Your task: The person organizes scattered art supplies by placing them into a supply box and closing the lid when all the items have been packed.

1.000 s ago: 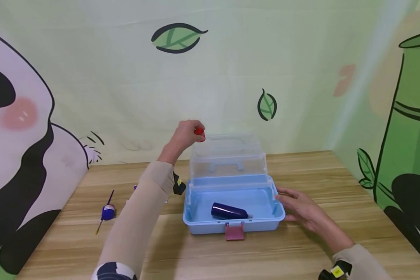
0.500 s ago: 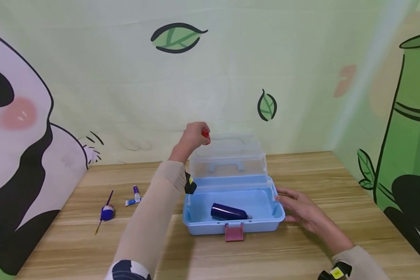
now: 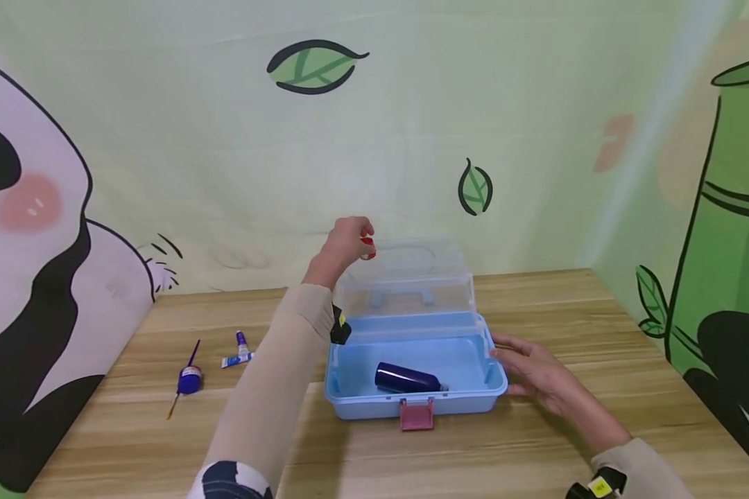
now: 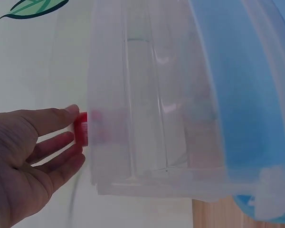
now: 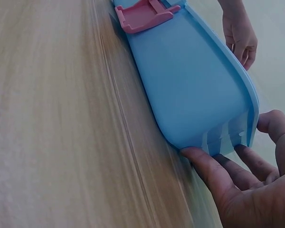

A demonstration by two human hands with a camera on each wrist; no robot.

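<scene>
A light blue storage box stands on the table, its translucent lid swung up at the back. Inside lies a dark blue bottle on its side. Behind the lid's upper left edge, my left hand pinches a small red round thing, like a cap. In the left wrist view it sits against the lid's surface; the full shape is hidden. My right hand grips the box's right end. In the right wrist view its fingers spread over the end wall, one at the rim.
To the left on the wooden table lie a small blue pot with a thin brush and two small paint tubes. A pink latch hangs open at the box front. A printed backdrop rises behind.
My left hand has moved a little to the right along the lid with the red thing, and the tubes have come into view beside the sleeve. The right hand stays at the box.
</scene>
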